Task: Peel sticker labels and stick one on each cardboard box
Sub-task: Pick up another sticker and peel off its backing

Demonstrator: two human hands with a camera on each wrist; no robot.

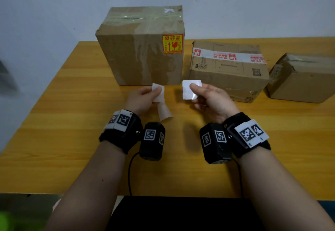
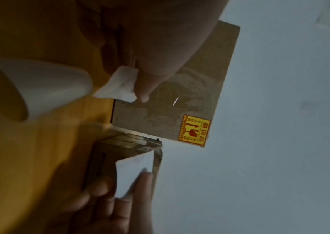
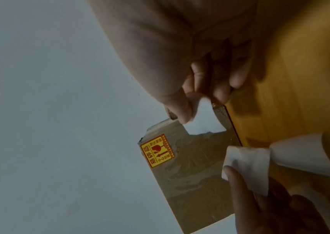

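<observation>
Three cardboard boxes stand on the wooden table (image 1: 72,140): a tall one (image 1: 143,49) with a red and yellow fragile label (image 1: 172,44), a flat taped one (image 1: 228,67) and a small one (image 1: 304,78) at the right. My left hand (image 1: 154,91) pinches a white backing strip (image 1: 160,94), whose free end (image 1: 164,114) curls down to the table. My right hand (image 1: 194,87) pinches a white square sticker (image 1: 189,90) between thumb and fingers, held in the air in front of the flat box. The sticker (image 3: 204,120) is apart from the strip (image 3: 248,167).
A pale wall rises right behind the boxes. The near table edge runs below my forearms, with a dark surface (image 1: 181,212) beneath it. Cables hang from the black wrist cameras (image 1: 152,140).
</observation>
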